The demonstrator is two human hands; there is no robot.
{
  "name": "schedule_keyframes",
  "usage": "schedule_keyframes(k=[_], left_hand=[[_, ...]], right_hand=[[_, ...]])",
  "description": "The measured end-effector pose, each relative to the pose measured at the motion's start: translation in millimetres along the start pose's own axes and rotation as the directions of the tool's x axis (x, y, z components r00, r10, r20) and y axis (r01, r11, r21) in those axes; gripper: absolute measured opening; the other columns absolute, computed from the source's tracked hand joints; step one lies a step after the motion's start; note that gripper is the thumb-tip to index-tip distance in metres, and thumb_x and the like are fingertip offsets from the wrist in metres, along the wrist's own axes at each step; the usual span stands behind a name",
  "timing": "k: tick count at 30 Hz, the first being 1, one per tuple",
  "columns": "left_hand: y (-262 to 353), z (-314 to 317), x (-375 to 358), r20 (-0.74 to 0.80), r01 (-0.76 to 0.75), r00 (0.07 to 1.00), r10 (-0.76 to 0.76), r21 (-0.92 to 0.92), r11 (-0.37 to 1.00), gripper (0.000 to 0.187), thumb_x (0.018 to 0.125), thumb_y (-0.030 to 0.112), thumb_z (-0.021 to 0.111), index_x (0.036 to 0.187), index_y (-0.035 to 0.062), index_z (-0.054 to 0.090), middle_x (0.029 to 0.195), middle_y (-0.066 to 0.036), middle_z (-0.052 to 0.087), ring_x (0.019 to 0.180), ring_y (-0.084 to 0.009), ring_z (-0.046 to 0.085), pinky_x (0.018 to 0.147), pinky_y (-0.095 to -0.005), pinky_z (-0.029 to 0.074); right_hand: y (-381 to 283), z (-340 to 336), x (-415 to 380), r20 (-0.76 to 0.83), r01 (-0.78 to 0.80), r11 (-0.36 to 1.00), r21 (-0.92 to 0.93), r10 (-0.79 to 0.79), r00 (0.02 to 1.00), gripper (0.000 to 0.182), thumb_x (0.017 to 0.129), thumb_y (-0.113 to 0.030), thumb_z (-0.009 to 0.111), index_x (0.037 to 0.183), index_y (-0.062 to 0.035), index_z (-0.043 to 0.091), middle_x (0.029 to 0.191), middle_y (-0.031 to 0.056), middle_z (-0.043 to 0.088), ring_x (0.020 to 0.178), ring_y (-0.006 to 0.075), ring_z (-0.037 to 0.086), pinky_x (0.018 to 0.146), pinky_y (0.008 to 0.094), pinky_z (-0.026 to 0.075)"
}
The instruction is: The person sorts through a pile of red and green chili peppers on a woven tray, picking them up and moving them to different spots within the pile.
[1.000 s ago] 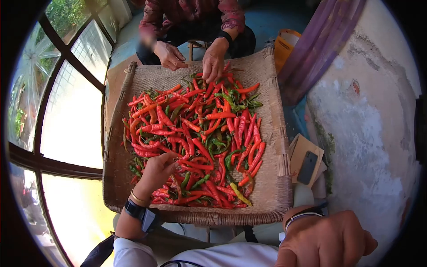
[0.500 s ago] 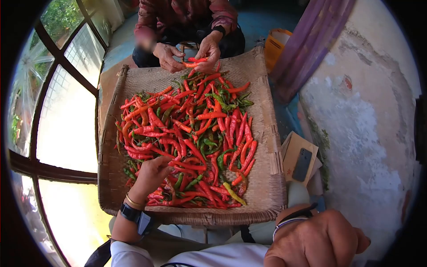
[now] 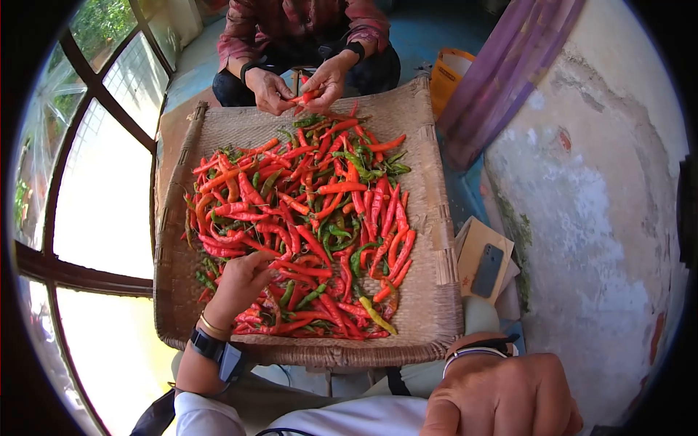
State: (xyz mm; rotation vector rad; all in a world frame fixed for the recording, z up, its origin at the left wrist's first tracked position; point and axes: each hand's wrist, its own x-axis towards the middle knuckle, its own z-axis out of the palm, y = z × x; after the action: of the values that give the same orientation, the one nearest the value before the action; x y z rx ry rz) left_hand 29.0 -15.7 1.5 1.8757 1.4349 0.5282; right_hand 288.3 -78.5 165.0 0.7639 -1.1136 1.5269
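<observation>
Long red chili peppers [image 3: 251,192], with some green ones mixed in, lie heaped in a shallow woven basket [image 3: 425,291]. My left hand [image 3: 243,283] reaches over the near left of the heap. Its fingertips are pinched at the end of a red chili pepper [image 3: 302,269], partly hidden by the fingers. At the lower right, outside the basket, my right hand [image 3: 505,396] is held close to the camera, back of the hand up. Its fingers curl down out of sight, so anything in them is hidden. A yellow-green pepper [image 3: 376,315] lies near the front rim.
Across the basket sits another person, whose hands [image 3: 298,91] hold a red chili pepper [image 3: 305,93]. A phone [image 3: 487,270] rests on a cardboard box [image 3: 469,251] at the right. Windows [image 3: 102,189] line the left; a purple curtain [image 3: 502,73] and a wall stand right.
My right hand has shifted slightly left and turned its fingers downward. My left hand stays at the same peppers. The other person's hands have changed their hold on a pepper.
</observation>
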Motion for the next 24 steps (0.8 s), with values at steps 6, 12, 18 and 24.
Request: schedule_keyframes(k=[6,12,18,24], left_hand=[[0,-1,-1,-0.012,-0.013,1.000,0.013,0.019,1.000,0.024,0.074,0.008,0.062,0.096,0.0024,0.057,0.066,-0.010,0.059,0.058,-0.0185,0.058,0.053,-0.0278,0.044],[2,-3,0,0.004,0.015,1.000,-0.015,0.029,0.999,0.024,0.074,0.009,0.061,0.096,0.0026,0.056,0.067,-0.011,0.059,0.058,-0.0211,0.058,0.053,-0.0293,0.044],[-9,-3,0,0.009,-0.073,0.997,0.073,0.227,0.971,0.027,0.072,0.014,0.062,0.096,0.0037,0.054,0.070,-0.012,0.059,0.061,-0.0296,0.057,0.055,-0.0357,0.044],[-22,-9,0,-0.113,0.063,0.993,0.011,0.630,0.774,0.032,0.068,0.016,0.064,0.096,0.0042,0.054,0.092,-0.012,0.055,0.088,-0.0311,0.051,0.073,-0.0382,0.044]], right_hand=[[24,-12,-6,-0.066,0.030,0.993,-0.110,-0.038,0.997,0.041,0.088,-0.025,0.040,0.057,-0.0015,0.053,0.054,0.0034,0.046,0.040,0.0126,0.036,0.061,0.0338,0.037],[29,-17,-10,0.136,0.215,0.378,-0.900,-0.225,0.965,0.009,0.074,-0.008,0.056,0.072,-0.0001,0.060,0.074,0.0110,0.058,0.055,0.0170,0.052,0.045,0.0281,0.036],[24,7,-7,-0.042,-0.039,0.066,-0.997,-0.059,0.997,0.010,0.067,-0.006,0.060,0.076,-0.0017,0.060,0.078,0.0097,0.058,0.058,0.0166,0.055,0.042,0.0243,0.038],[44,-5,-21,0.108,0.129,0.157,-0.979,-0.136,0.985,0.017,0.067,-0.007,0.060,0.082,0.0010,0.062,0.078,0.0114,0.058,0.059,0.0176,0.056,0.042,0.0237,0.039]])
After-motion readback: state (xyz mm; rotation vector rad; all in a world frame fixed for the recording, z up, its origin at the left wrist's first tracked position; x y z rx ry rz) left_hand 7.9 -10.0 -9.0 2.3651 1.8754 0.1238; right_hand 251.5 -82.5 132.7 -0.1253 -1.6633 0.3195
